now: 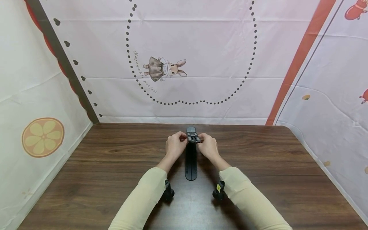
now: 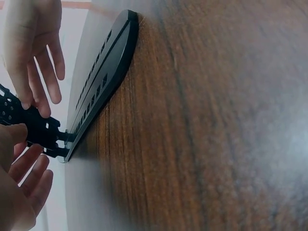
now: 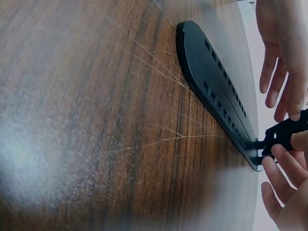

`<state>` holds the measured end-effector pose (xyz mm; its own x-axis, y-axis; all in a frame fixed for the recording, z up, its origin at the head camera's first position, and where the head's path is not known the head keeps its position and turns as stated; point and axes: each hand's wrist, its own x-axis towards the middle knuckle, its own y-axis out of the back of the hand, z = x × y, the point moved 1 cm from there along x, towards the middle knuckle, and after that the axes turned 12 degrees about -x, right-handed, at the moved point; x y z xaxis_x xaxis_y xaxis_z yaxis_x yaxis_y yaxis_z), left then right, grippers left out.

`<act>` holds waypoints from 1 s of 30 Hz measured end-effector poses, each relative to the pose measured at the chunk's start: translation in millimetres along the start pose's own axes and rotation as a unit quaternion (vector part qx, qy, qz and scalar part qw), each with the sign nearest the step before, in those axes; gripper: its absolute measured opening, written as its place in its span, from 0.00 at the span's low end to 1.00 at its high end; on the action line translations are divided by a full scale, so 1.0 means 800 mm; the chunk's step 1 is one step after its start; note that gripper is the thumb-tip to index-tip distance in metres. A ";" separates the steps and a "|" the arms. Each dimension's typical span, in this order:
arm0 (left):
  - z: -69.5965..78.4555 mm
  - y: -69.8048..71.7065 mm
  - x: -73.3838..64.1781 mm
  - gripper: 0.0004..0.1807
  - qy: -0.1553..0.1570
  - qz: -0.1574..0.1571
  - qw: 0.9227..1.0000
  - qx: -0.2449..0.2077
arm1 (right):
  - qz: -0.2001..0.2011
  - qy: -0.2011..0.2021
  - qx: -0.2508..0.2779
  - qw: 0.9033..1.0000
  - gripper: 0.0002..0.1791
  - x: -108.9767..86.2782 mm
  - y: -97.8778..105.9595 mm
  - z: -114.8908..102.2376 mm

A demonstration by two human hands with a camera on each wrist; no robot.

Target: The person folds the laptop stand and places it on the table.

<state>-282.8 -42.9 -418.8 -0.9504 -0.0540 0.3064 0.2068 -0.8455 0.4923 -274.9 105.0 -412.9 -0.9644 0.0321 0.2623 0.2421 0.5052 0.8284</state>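
Observation:
A long, flat black strip (image 1: 191, 166) with rounded ends lies lengthwise on the table. Rows of small slots run along the strip (image 2: 103, 77) in the left wrist view. Over its far part stands a smaller black slotted bracket (image 1: 193, 136), which meets the strip at narrow prongs. My left hand (image 1: 176, 144) pinches the bracket's left edge with thumb and fingers. From the other side, my right hand (image 1: 208, 146) pinches its right edge. In the right wrist view the right thumb and fingers (image 3: 288, 163) are on the bracket (image 3: 284, 137), which the frame edge cuts off.
The brown wood-grain table (image 1: 115, 159) ends at a white printed cloth wall (image 1: 201, 64) just past the strip. More cloth hangs at the left and right sides. A dark wrist-worn device (image 1: 168, 191) sits at the left cuff, another device (image 1: 218, 190) at the right.

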 end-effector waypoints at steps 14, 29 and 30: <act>0.004 0.001 0.002 0.06 -0.003 0.008 1.000 -0.007 | 0.020 0.011 -0.017 1.000 0.13 0.002 0.006 0.003; 0.004 0.004 0.005 0.08 -0.003 -0.023 1.000 -0.013 | -0.003 0.035 -0.010 0.999 0.15 0.003 0.010 0.004; 0.003 0.005 0.005 0.08 -0.002 -0.026 1.000 -0.015 | -0.005 0.035 -0.009 0.999 0.15 0.003 0.011 0.004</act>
<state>-285.4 -44.8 -413.5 -0.9585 -0.0074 0.2849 0.1501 -0.8630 0.4825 -275.4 111.9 -406.7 -0.9573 -0.0345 0.2871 0.2342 0.4899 0.8398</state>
